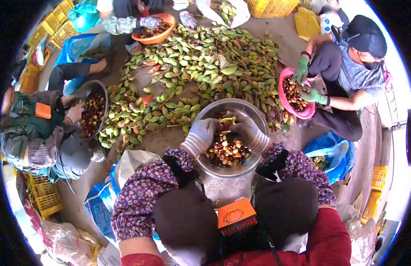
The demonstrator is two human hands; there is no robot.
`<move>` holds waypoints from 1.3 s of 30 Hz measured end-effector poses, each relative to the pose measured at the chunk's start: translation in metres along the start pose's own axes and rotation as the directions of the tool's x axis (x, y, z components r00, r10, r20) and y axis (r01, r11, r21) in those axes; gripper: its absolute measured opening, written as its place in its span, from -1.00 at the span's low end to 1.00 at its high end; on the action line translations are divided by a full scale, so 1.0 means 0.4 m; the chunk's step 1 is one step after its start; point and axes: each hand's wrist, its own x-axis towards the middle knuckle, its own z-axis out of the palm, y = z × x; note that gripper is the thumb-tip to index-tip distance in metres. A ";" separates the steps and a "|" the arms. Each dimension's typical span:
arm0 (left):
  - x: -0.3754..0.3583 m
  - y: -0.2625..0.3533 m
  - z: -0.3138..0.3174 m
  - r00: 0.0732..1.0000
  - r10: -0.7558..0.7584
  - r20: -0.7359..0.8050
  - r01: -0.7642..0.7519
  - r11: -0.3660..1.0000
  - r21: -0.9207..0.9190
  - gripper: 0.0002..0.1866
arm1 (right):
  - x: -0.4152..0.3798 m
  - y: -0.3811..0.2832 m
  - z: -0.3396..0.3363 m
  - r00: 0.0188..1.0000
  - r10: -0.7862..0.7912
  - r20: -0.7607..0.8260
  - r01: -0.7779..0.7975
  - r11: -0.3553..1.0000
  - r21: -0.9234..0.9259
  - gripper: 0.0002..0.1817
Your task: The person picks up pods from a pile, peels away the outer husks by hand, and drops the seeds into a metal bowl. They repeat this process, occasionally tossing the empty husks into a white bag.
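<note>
My left hand [203, 135] and my right hand [250, 134], both in grey knit gloves, meet over a wide steel bowl [255, 113]. Their fingers are closed on a split green pod [227, 121], one hand at each side of it. Some fingertips are hidden from this angle. Below them, brown and pale seeds [227, 153] lie in the bowl, which rests near my knees. A large heap of green pods [205, 66] spreads over the floor just beyond the bowl.
A person at right in green gloves works over a pink basket [282, 95]. Another at left has a metal basin [105, 102]; a third, at top, an orange bowl [170, 20]. Blue sacks [99, 208] and yellow crates [45, 195] stand around.
</note>
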 end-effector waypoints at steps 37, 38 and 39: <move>0.103 -0.070 0.243 0.538 -0.682 0.495 0.728 0.080 -0.681 -0.45 | -0.037 0.138 -0.169 0.958 -0.235 0.168 0.263 0.471 -0.842 -0.41; 0.097 -0.106 0.246 0.537 -0.682 0.496 0.719 0.062 -0.693 -0.45 | -0.027 0.148 -0.165 0.960 -0.216 0.181 0.264 0.467 -0.844 -0.41; 0.082 -0.152 0.255 0.545 -0.712 0.442 0.714 0.118 -0.690 -0.48 | -0.014 0.165 -0.155 0.982 -0.135 0.133 0.184 0.515 -0.837 -0.40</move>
